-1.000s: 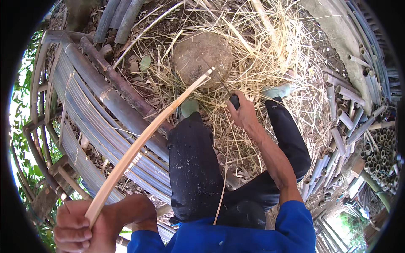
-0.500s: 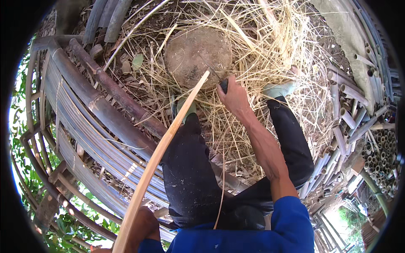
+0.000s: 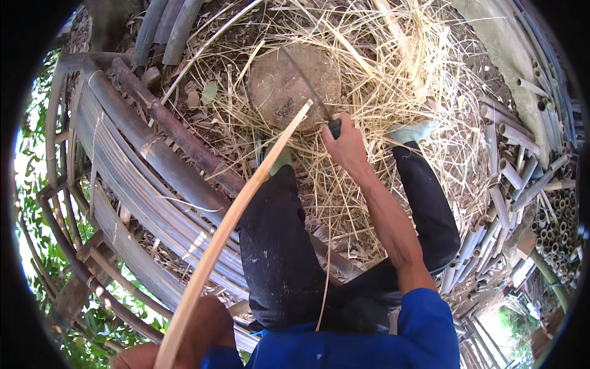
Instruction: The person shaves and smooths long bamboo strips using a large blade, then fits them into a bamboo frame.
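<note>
The bamboo strip [image 3: 236, 212] runs on a long slant from the left hand [image 3: 203, 335], near the bottom edge, up and to the right to its tip just beside the round stone [image 3: 289, 83]. The left grip is clenched on the strip's lower end. The right hand [image 3: 345, 144], the nearer one to that tip, is clenched on a dark knife handle [image 3: 334, 126]; the blade [image 3: 305, 83] lies over the stone, meeting the strip's end.
</note>
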A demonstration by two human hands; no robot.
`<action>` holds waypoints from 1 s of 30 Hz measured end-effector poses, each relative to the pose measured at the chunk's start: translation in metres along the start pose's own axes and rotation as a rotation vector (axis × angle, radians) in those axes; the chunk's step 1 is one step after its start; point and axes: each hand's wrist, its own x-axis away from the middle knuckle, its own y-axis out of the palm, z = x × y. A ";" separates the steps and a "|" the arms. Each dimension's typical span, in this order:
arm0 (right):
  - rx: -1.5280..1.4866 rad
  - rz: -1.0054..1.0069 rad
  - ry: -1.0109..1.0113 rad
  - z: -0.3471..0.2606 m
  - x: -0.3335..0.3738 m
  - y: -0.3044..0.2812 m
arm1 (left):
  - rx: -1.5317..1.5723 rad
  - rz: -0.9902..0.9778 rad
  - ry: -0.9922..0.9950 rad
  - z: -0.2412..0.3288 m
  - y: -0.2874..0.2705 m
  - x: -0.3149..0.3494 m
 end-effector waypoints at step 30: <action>-0.140 0.455 -0.452 -0.148 0.275 -0.238 | 0.042 -0.294 -1.149 0.075 0.074 0.026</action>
